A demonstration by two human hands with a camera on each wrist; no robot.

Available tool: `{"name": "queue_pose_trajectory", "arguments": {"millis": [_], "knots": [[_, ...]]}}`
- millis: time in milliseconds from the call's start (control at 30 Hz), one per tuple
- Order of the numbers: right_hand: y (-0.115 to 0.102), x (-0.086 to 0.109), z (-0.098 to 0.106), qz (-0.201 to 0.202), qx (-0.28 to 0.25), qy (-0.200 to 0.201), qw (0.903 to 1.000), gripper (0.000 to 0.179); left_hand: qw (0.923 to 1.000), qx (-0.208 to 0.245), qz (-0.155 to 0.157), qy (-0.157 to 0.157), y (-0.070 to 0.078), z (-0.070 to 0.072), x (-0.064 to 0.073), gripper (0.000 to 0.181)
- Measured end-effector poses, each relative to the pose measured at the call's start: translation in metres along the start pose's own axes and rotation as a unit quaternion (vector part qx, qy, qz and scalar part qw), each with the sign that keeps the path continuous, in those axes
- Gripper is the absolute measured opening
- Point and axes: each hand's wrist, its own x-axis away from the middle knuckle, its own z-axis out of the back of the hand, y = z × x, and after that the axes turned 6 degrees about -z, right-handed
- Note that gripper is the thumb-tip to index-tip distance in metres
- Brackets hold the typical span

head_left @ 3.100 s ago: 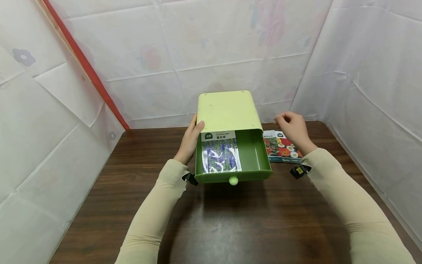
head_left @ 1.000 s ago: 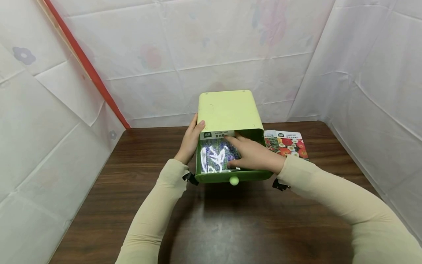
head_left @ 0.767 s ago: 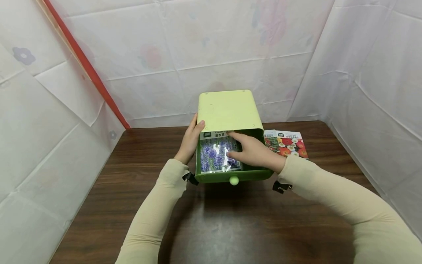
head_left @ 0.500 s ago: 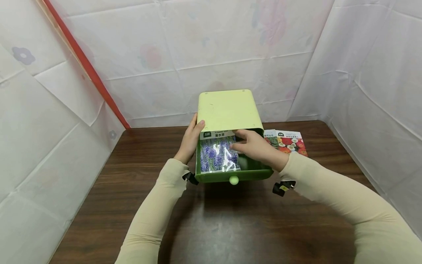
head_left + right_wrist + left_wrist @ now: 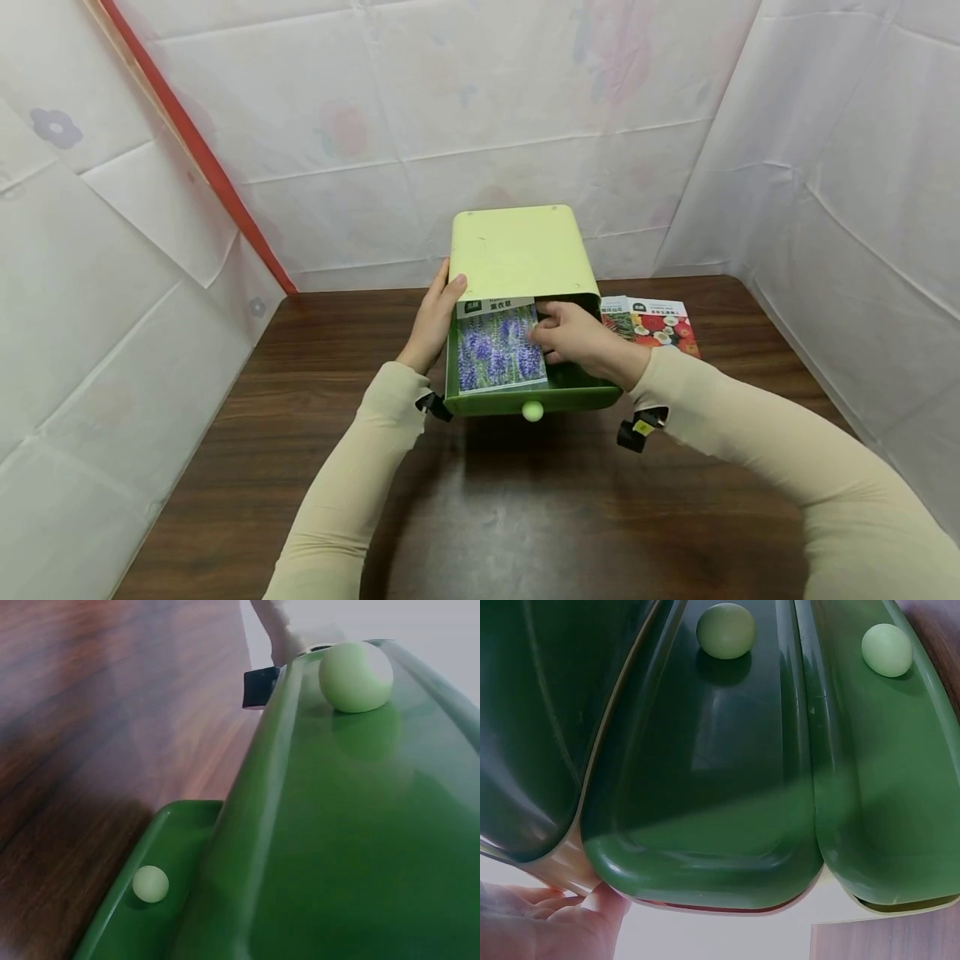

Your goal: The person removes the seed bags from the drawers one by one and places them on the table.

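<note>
A light yellow-green drawer cabinet [image 5: 521, 250] stands on the table with its green top drawer [image 5: 480, 406] pulled out. My left hand [image 5: 431, 321] rests on the cabinet's left side, fingers along the wall and thumb at the front top corner. In the left wrist view that hand [image 5: 562, 922] shows at the lower left. Inside the drawer's left part lies a flower seed packet [image 5: 498, 346] printed with purple lavender, slightly tilted. My right hand [image 5: 585, 337] reaches into the drawer and pinches the packet's right edge between thumb and fingers. The right wrist view hides the right hand.
Two more seed packets lie to the cabinet's right, one with red and white flowers [image 5: 663, 325] and one partly hidden [image 5: 617, 317]. Lower green drawers with round knobs [image 5: 726, 631] sit below. White sheeting [image 5: 360, 167] surrounds the dark wooden table [image 5: 330, 350].
My right hand has come from beside the cabinet into the drawer and moved to the packet's right edge. The packet has tilted a little and its glare is gone. My left hand stays put.
</note>
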Motion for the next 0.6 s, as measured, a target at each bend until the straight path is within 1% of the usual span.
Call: {"name": "queue_pose_trajectory", "arguments": {"millis": [67, 167, 233, 367, 600], "knots": [[0.0005, -0.0007, -0.0004, -0.007, 0.014, -0.006, 0.9999, 0.072, 1.0000, 0.001, 0.004, 0.000, 0.0006, 0.0002, 0.0005, 0.070], [0.0010, -0.0014, -0.0001, -0.015, 0.021, -0.017, 0.9995, 0.073, 1.0000, 0.002, 0.004, 0.000, 0.0011, 0.0003, 0.0008, 0.070], [0.0015, -0.0017, 0.0005, -0.013, 0.030, -0.020, 0.9993, 0.073, 1.0000, 0.005, 0.000, -0.001, 0.0016, 0.0002, 0.0007, 0.070], [0.0017, -0.0016, 0.0020, -0.009, 0.029, -0.012, 0.9995, 0.069, 0.9999, 0.008, -0.007, -0.004, 0.0021, 0.0004, 0.0007, 0.069], [0.0008, -0.0013, 0.0061, -0.002, -0.007, -0.006, 1.0000, 0.066, 1.0000, -0.004, 0.004, -0.002, 0.0023, 0.0003, 0.0014, 0.069]]}}
